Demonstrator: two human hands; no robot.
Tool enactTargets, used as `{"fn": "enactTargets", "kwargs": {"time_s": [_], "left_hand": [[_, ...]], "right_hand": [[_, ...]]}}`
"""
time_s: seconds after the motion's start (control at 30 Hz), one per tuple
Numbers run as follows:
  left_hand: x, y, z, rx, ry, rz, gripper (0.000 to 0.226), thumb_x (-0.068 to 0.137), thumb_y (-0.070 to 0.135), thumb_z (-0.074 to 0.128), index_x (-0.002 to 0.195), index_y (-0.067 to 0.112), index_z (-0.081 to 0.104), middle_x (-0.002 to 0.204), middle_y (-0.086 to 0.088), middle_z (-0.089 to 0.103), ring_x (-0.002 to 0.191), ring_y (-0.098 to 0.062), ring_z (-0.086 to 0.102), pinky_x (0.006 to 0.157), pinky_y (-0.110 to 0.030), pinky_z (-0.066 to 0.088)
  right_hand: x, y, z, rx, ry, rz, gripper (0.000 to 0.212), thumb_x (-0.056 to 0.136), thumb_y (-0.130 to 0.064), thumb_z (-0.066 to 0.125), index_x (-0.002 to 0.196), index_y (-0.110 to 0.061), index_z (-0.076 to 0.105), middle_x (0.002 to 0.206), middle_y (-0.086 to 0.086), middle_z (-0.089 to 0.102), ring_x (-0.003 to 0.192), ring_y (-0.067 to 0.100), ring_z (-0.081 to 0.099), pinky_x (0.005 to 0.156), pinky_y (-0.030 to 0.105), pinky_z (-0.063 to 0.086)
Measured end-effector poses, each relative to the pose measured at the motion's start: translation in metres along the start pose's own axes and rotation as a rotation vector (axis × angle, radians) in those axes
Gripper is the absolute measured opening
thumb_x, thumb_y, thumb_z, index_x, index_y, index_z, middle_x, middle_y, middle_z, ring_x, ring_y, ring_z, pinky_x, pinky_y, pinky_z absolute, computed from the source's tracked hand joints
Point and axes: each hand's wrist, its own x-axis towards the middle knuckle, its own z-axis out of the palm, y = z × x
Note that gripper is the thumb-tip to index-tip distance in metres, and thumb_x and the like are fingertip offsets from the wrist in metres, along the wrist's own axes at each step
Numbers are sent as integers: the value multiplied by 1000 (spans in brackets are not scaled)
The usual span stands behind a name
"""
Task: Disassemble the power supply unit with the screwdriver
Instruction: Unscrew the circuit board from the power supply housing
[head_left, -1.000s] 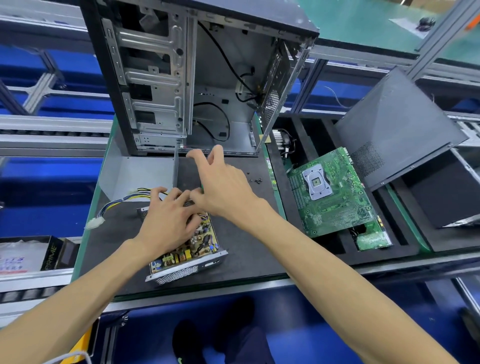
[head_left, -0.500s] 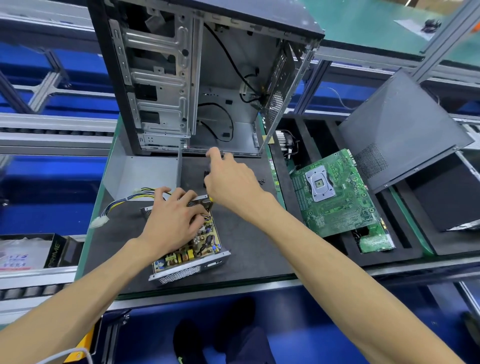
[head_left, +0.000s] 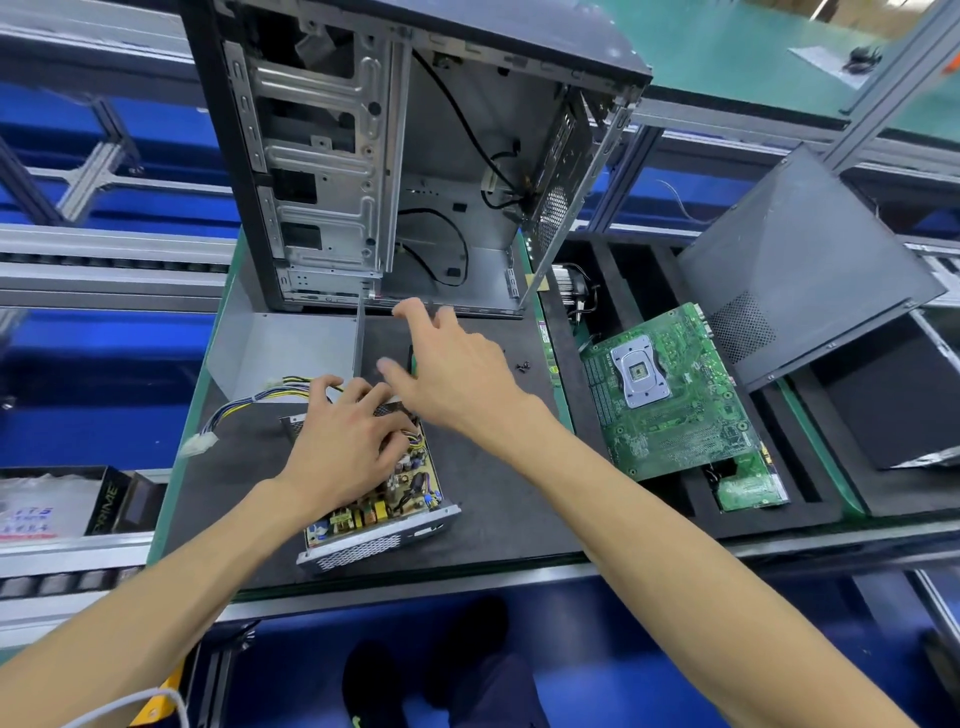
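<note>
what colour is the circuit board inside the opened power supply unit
Yellow-tan circuit board, seen best in the head view.

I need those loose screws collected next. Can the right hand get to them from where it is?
Probably yes: the right hand hovers open just beside the loose screws on the black mat, nothing between them.

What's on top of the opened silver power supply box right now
The left hand rests on the opened silver power supply box, fingers spread over its far half. The yellow circuit board shows nearer; parts beneath the hand are covered.

left hand (head_left: 347, 447) hides power supply unit (head_left: 384, 499) top
</note>
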Motion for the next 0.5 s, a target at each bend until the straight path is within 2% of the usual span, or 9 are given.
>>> {"fn": "enactTargets", "kwargs": {"time_s": [0.07, 0.1, 0.23, 0.3, 0.37, 0.43, 0.5], "left_hand": [[0, 0, 0, 2, -1, -2, 38, 91, 32, 39, 90, 33, 78, 94, 4, 63, 91, -23, 55, 97, -52, 35], [0, -1, 1, 0, -3, 2, 38, 91, 32, 40, 90, 34, 78, 93, 5, 62, 91, -22, 54, 98, -52, 35], [-1, -2, 2, 1, -1, 7, 38, 92, 33, 39, 92, 36, 78, 100, 5, 63, 92, -22, 54, 98, -52, 34], [0, -2, 2, 7, 1, 5, 36, 92, 32, 41, 91, 36, 78, 97, 5, 63, 91, -21, 54, 98, -51, 34], [0, -2, 2, 5, 3, 0, 35, 91, 32, 43, 90, 36, 78, 96, 5, 63, 92, -22, 55, 97, -51, 34], [0, -1, 2, 2, 0, -2, 36, 91, 32, 42, 90, 36, 78, 96, 4, 63, 92, -22, 55, 97, -51, 35], [0, -1, 2, -5, 3, 2, 38, 91, 33, 40, 91, 35, 78, 95, 4, 64, 91, -23, 56, 97, -52, 35]], "right_hand": [[4, -1, 0, -28, -12, 61, 37, 106, -33, 44, 138, -15, 43, 118, 15, 61, 93, 40, 61, 69, 39, 34], [5, 0, -1, -12, -38, 53, 36, 104, -28, 45, 138, -15, 44, 121, 15, 59, 93, 42, 61, 69, 39, 34], [3, 0, -7, -45, -74, -18, 52, 95, -29, 56, 143, -21, 39, 128, 11, 43, 76, 36, 59, 66, 36, 38], [3, 2, -5, -74, -35, 47, 43, 102, -35, 48, 141, -18, 40, 128, 14, 51, 87, 40, 63, 68, 38, 38], [6, 5, -4, -80, -26, 94, 36, 107, -31, 41, 138, -14, 41, 123, 16, 59, 97, 43, 63, 68, 39, 36], [5, 6, -5, -47, -37, 32, 40, 101, -25, 49, 139, -16, 40, 123, 12, 53, 84, 39, 61, 66, 38, 38], [2, 3, -6, -7, -46, -59, 52, 92, -28, 60, 139, -21, 41, 118, 5, 39, 70, 28, 53, 65, 36, 44]]}}
